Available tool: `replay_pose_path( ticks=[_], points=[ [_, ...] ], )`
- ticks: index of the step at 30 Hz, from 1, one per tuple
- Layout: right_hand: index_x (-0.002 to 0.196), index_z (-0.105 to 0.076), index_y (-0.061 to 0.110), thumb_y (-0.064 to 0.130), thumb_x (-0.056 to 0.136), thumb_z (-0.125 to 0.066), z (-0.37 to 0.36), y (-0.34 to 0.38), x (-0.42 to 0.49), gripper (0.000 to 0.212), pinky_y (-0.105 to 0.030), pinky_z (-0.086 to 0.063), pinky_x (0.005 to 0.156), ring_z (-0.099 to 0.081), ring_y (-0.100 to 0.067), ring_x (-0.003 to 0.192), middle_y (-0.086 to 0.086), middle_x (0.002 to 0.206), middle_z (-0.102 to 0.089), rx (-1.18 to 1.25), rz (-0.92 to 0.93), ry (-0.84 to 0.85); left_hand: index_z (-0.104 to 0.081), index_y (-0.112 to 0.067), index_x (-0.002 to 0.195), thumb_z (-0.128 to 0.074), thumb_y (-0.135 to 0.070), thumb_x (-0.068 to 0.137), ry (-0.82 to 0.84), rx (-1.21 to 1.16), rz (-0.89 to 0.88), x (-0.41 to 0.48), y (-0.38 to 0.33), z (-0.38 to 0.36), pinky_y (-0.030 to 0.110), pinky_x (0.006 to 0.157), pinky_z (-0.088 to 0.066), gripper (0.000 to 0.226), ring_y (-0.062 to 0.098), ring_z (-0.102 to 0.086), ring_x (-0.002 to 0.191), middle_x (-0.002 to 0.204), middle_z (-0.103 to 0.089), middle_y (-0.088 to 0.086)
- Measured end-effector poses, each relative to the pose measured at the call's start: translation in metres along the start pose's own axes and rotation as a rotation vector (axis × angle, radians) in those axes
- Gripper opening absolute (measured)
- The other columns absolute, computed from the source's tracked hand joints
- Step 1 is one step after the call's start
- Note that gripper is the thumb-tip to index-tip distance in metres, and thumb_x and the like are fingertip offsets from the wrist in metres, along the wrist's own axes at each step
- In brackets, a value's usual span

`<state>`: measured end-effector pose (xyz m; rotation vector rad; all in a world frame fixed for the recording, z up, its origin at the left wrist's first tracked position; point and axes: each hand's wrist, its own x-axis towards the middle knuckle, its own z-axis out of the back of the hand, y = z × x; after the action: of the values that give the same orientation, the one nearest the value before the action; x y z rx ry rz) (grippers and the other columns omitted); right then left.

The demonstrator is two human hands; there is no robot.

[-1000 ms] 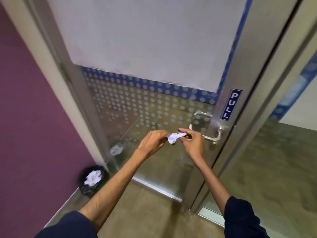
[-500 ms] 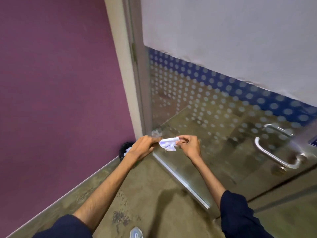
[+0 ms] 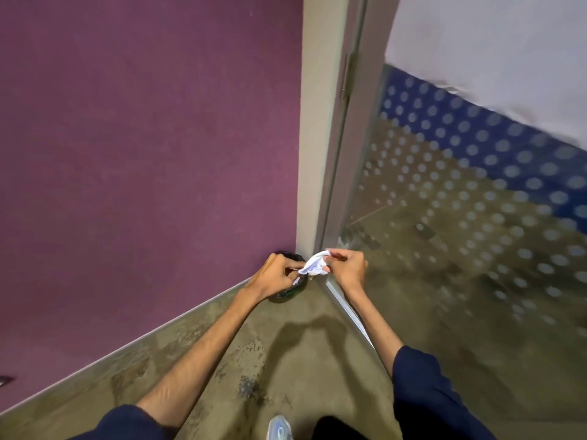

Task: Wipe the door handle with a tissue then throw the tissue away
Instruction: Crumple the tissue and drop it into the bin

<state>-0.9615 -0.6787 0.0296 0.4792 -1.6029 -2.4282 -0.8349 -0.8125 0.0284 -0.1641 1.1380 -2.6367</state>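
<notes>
Tissue (image 3: 313, 266): white, crumpled, pinched between both hands out in front of the body, low in the corner where the purple wall (image 3: 143, 154) meets the door frame (image 3: 317, 138). It hangs above the floor, directly over a small dark waste bin (image 3: 287, 293) that stands on the floor in that corner; most of the bin is hidden behind the left hand.

Left hand (image 3: 273, 276): fingers curled in, tips closed on the lower left end of the tissue. Forearm bare, dark blue sleeve (image 3: 127, 422) pushed up near the elbow.

Right hand (image 3: 346, 268): fingers bent, thumb and fingertips gripping the upper right part of the tissue. Dark blue sleeve (image 3: 422, 385) on this arm too.

Glass door (image 3: 476, 201) to the right, with a dotted frosted pattern, a blue band and a white panel above it. Its metal bottom rail runs just under the right wrist. Door handle out of view.

Floor (image 3: 286, 360): mottled brown, with shadows of the arms on it. Toe of a light shoe (image 3: 279, 428) at the bottom edge.
</notes>
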Motion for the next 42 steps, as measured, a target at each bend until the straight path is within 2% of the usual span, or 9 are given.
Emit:
replay_pose_path(
  ticks=[4, 8, 13, 20, 24, 27, 31, 38, 42],
  points=[
    [0.098, -0.075, -0.002, -0.005, 0.076, -0.071, -0.042, 0.006, 0.027, 0.023, 0.000, -0.042, 0.049, -0.062, 0.003, 0.057, -0.011, 0.088, -0.075, 0.061, -0.063, -0.021, -0.076, -0.014, 0.111, -0.059, -0.011, 0.074, -0.068, -0.246, 0.190, 0.024, 0.027, 0.007, 0.007, 0.060, -0.047, 0.041, -0.019, -0.055, 0.064, 0.091, -0.075, -0.014],
    [0.098, -0.075, -0.002, -0.006, 0.076, -0.072, -0.078, 0.006, 0.070, 0.022, -0.001, -0.042, 0.044, -0.057, 0.010, 0.047, -0.012, 0.086, -0.074, 0.064, -0.110, 0.020, -0.076, -0.007, 0.109, -0.079, -0.010, 0.079, -0.180, -0.349, 0.375, 0.058, 0.064, 0.015, 0.030, 0.087, -0.060, 0.031, 0.009, -0.072, 0.094, 0.105, -0.077, 0.006],
    [0.096, -0.077, 0.005, 0.001, 0.078, -0.072, -0.112, 0.002, 0.125, 0.019, -0.022, -0.059, 0.070, -0.068, -0.011, 0.065, -0.013, 0.087, -0.077, -0.041, -0.071, 0.127, -0.078, -0.004, 0.100, -0.075, -0.009, 0.083, -0.299, -0.262, 0.457, 0.110, 0.113, 0.024, 0.028, 0.080, -0.058, 0.018, 0.006, -0.069, 0.088, 0.099, -0.078, 0.006],
    [0.095, -0.078, 0.003, 0.008, 0.085, -0.069, -0.161, -0.008, 0.199, 0.014, -0.034, -0.058, 0.084, -0.072, -0.025, 0.084, -0.016, 0.089, -0.077, -0.204, 0.075, 0.218, -0.077, -0.014, 0.088, -0.066, -0.020, 0.089, -0.359, -0.027, 0.561, 0.176, 0.169, 0.023, 0.031, 0.064, -0.044, 0.013, 0.011, -0.068, 0.079, 0.080, -0.073, 0.016],
    [0.094, -0.078, 0.012, 0.003, 0.079, -0.069, -0.191, -0.027, 0.234, 0.019, -0.023, -0.054, 0.078, -0.067, -0.011, 0.074, -0.008, 0.087, -0.078, -0.216, 0.055, 0.165, -0.078, -0.017, 0.091, -0.066, -0.013, 0.087, -0.400, 0.017, 0.545, 0.211, 0.202, 0.015, 0.033, 0.063, -0.050, 0.013, 0.019, -0.073, 0.079, 0.085, -0.078, 0.007],
    [0.098, -0.078, 0.013, 0.003, 0.080, -0.066, -0.217, -0.046, 0.264, 0.024, -0.021, -0.050, 0.079, -0.072, -0.020, 0.085, -0.010, 0.090, -0.078, -0.242, -0.018, 0.162, -0.077, -0.017, 0.095, -0.062, -0.014, 0.089, -0.366, -0.019, 0.598, 0.239, 0.233, 0.004, 0.029, 0.061, -0.048, 0.016, 0.012, -0.070, 0.078, 0.087, -0.077, 0.010],
    [0.111, -0.073, 0.010, 0.002, 0.079, -0.063, -0.247, -0.080, 0.300, 0.034, -0.012, -0.043, 0.079, -0.069, -0.026, 0.099, -0.014, 0.103, -0.076, -0.252, -0.085, 0.174, -0.069, -0.015, 0.120, -0.060, -0.021, 0.094, -0.242, 0.000, 0.656, 0.268, 0.279, -0.021, 0.041, 0.085, -0.054, 0.029, 0.035, -0.067, 0.104, 0.111, -0.073, 0.018],
    [0.130, -0.061, 0.010, 0.000, 0.082, -0.051, -0.272, -0.135, 0.322, 0.049, -0.042, -0.048, 0.103, -0.060, -0.037, 0.114, -0.022, 0.125, -0.064, -0.358, -0.300, 0.230, -0.050, -0.016, 0.137, -0.045, -0.016, 0.101, -0.127, 0.044, 0.676, 0.270, 0.330, -0.054, 0.043, 0.093, -0.049, 0.037, 0.039, -0.060, 0.116, 0.131, -0.063, 0.017],
    [0.128, -0.062, 0.013, 0.012, 0.086, -0.056, -0.272, -0.130, 0.315, 0.042, -0.045, -0.053, 0.094, -0.067, -0.032, 0.098, -0.025, 0.111, -0.069, -0.374, -0.284, 0.246, -0.048, -0.008, 0.141, -0.048, -0.013, 0.097, -0.046, 0.158, 0.581, 0.266, 0.331, -0.050, 0.045, 0.096, -0.048, 0.044, 0.038, -0.055, 0.123, 0.142, -0.054, 0.016]
  ],
)
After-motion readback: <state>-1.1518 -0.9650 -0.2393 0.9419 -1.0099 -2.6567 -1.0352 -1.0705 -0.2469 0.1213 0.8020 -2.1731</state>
